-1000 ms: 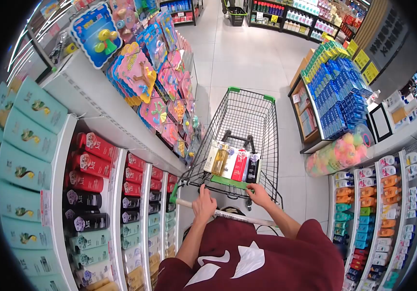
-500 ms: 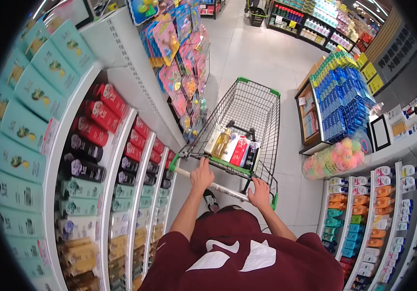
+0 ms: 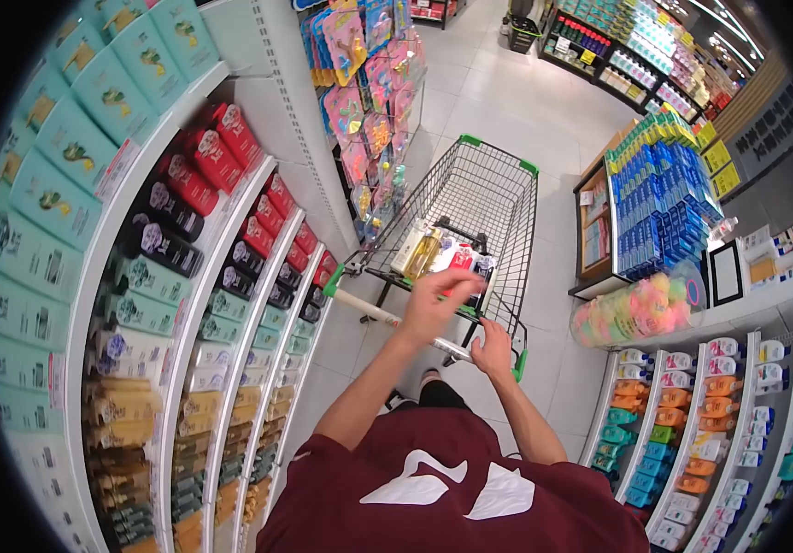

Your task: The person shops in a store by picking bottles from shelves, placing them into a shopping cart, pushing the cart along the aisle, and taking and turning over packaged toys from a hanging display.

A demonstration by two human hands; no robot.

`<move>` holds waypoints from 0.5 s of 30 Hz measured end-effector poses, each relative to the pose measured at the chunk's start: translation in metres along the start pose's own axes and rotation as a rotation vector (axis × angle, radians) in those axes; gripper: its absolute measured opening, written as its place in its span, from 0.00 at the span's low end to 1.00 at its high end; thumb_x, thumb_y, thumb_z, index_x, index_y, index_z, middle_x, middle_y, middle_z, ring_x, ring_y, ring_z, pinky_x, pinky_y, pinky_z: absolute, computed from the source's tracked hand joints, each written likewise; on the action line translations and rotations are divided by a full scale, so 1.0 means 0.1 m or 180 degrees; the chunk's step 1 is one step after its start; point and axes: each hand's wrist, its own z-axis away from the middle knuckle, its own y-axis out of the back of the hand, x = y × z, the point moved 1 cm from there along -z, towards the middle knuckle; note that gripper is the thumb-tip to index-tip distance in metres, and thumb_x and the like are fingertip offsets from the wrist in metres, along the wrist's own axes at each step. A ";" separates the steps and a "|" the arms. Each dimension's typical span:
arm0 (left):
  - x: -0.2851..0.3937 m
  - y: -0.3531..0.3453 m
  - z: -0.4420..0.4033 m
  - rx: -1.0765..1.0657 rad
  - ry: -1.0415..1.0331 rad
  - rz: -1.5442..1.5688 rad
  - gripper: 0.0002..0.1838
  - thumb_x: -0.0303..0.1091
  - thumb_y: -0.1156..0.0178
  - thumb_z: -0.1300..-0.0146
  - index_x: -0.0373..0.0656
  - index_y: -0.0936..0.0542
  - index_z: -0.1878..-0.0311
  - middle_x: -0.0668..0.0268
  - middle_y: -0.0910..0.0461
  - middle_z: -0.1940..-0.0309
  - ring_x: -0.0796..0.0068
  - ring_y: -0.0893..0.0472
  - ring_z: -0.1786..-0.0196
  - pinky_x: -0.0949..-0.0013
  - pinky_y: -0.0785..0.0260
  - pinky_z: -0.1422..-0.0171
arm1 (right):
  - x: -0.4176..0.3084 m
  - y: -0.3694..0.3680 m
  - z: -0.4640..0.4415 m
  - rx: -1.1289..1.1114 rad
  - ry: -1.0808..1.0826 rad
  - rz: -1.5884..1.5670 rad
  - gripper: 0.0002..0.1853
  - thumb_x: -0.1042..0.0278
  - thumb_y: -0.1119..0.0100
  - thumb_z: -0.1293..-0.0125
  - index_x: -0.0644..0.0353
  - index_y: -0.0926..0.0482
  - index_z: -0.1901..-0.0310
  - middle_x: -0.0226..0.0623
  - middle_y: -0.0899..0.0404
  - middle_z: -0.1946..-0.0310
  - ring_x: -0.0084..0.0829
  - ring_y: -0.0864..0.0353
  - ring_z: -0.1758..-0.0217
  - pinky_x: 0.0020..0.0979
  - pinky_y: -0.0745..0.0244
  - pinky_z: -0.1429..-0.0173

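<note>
A wire shopping cart [image 3: 498, 189] with green corners stands in front of me, its push handle [image 3: 364, 307] nearest my body. My left hand [image 3: 433, 304] is raised above the handle, off it, fingers apart and holding nothing. It partly hides the bottles behind it. At the handle's right end, my right hand [image 3: 494, 350] is closed round the bar. Grouped at the cart's near end are a golden bottle [image 3: 423, 253], a white package [image 3: 409, 247], a red bottle [image 3: 461, 258] and a dark bottle [image 3: 484, 267].
Shelves of bottles [image 3: 170, 240] run close along my left. A rack of colourful toys [image 3: 373, 111] hangs beyond them. On the right are stacked blue boxes [image 3: 659, 207], a clear container of coloured balls [image 3: 636, 313] and more bottle shelves [image 3: 691, 415]. A dark basket [image 3: 522, 35] is farther up the aisle.
My left hand has let go of the handle and moved up and right over the cart's near end. My right hand stays on the handle. The view has shifted slightly.
</note>
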 end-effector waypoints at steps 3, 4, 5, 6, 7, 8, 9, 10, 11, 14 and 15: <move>1.72 -0.80 0.37 -0.0921 -0.1092 0.1727 0.15 0.20 0.49 0.35 0.30 0.20 0.48 0.53 0.16 0.50 0.57 0.18 0.44 0.58 0.28 0.35 | -0.02 0.20 -0.01 0.0143 0.0502 -0.0192 0.26 0.65 0.43 0.42 0.61 0.25 0.40 0.47 0.24 0.41 0.47 0.28 0.35 0.47 0.37 0.30; 2.13 -0.95 0.50 -0.1253 -0.1326 0.2348 0.15 0.21 0.48 0.35 0.30 0.21 0.46 0.53 0.16 0.49 0.57 0.18 0.44 0.58 0.29 0.35 | 0.04 0.19 0.07 0.0221 0.0605 0.0317 0.27 0.65 0.43 0.42 0.62 0.25 0.40 0.47 0.24 0.41 0.47 0.28 0.35 0.48 0.36 0.30; 2.37 -1.08 0.60 -0.1510 -0.1476 0.2695 0.16 0.21 0.48 0.35 0.31 0.22 0.45 0.52 0.17 0.49 0.56 0.18 0.44 0.57 0.29 0.34 | 0.05 0.17 0.02 0.0020 0.0108 0.0068 0.27 0.64 0.43 0.42 0.63 0.26 0.39 0.47 0.24 0.41 0.46 0.28 0.35 0.48 0.36 0.30; 2.56 -1.22 0.69 -0.1764 -0.1589 0.3004 0.16 0.22 0.47 0.35 0.32 0.23 0.44 0.52 0.17 0.48 0.56 0.18 0.43 0.57 0.30 0.34 | 0.12 0.15 0.02 -0.0054 0.0097 0.0062 0.27 0.64 0.43 0.42 0.63 0.26 0.39 0.47 0.24 0.41 0.46 0.28 0.35 0.48 0.37 0.29; 2.63 -1.34 0.72 -0.1929 -0.1626 0.3188 0.17 0.23 0.47 0.34 0.33 0.24 0.43 0.52 0.18 0.48 0.55 0.19 0.43 0.56 0.30 0.33 | 0.17 0.14 0.00 -0.0103 0.0102 0.0048 0.27 0.64 0.43 0.42 0.63 0.26 0.39 0.47 0.24 0.41 0.46 0.28 0.35 0.48 0.37 0.29; 2.65 -1.47 0.73 -0.2054 -0.1645 0.3320 0.18 0.24 0.46 0.34 0.34 0.25 0.41 0.51 0.18 0.47 0.54 0.19 0.43 0.56 0.31 0.33 | 0.20 0.14 0.00 -0.0031 0.0166 0.0058 0.27 0.65 0.43 0.42 0.64 0.26 0.40 0.46 0.23 0.42 0.45 0.28 0.35 0.48 0.37 0.30; 2.65 -1.62 0.75 -0.2157 -0.1651 0.3425 0.19 0.25 0.46 0.34 0.35 0.26 0.40 0.51 0.18 0.47 0.54 0.19 0.43 0.55 0.31 0.32 | 0.24 0.15 0.01 -0.0032 0.0195 0.0055 0.27 0.65 0.43 0.42 0.64 0.26 0.40 0.46 0.23 0.42 0.45 0.28 0.35 0.48 0.37 0.30; 2.62 -1.76 0.77 -0.2207 -0.1669 0.3516 0.19 0.26 0.46 0.34 0.36 0.27 0.39 0.50 0.19 0.46 0.53 0.19 0.43 0.55 0.31 0.32 | 0.27 0.17 0.00 0.0002 0.0252 0.0052 0.27 0.65 0.43 0.43 0.64 0.25 0.40 0.47 0.23 0.43 0.47 0.27 0.37 0.48 0.35 0.31; 2.59 -1.92 0.77 -0.2245 -0.1697 0.3590 0.20 0.27 0.45 0.33 0.37 0.28 0.38 0.50 0.19 0.45 0.53 0.19 0.43 0.55 0.32 0.31 | 0.30 0.21 -0.01 0.0029 0.0321 0.0055 0.26 0.66 0.42 0.43 0.63 0.24 0.41 0.48 0.22 0.43 0.48 0.26 0.38 0.48 0.33 0.33; 2.50 -2.44 0.72 -0.2228 -0.1869 0.3751 0.24 0.30 0.44 0.32 0.40 0.31 0.34 0.49 0.20 0.44 0.51 0.19 0.42 0.53 0.33 0.30 | 0.48 0.26 -0.01 -0.0225 0.0344 -0.0031 0.28 0.67 0.43 0.45 0.64 0.24 0.41 0.48 0.22 0.45 0.48 0.26 0.38 0.48 0.32 0.33; 2.45 -2.62 0.69 -0.2233 -0.1952 0.3794 0.25 0.31 0.43 0.32 0.41 0.32 0.33 0.48 0.20 0.43 0.51 0.19 0.42 0.53 0.34 0.30 | 0.64 0.24 -0.08 -0.0261 0.0405 0.0013 0.28 0.66 0.43 0.46 0.64 0.24 0.41 0.49 0.22 0.45 0.48 0.26 0.37 0.48 0.32 0.33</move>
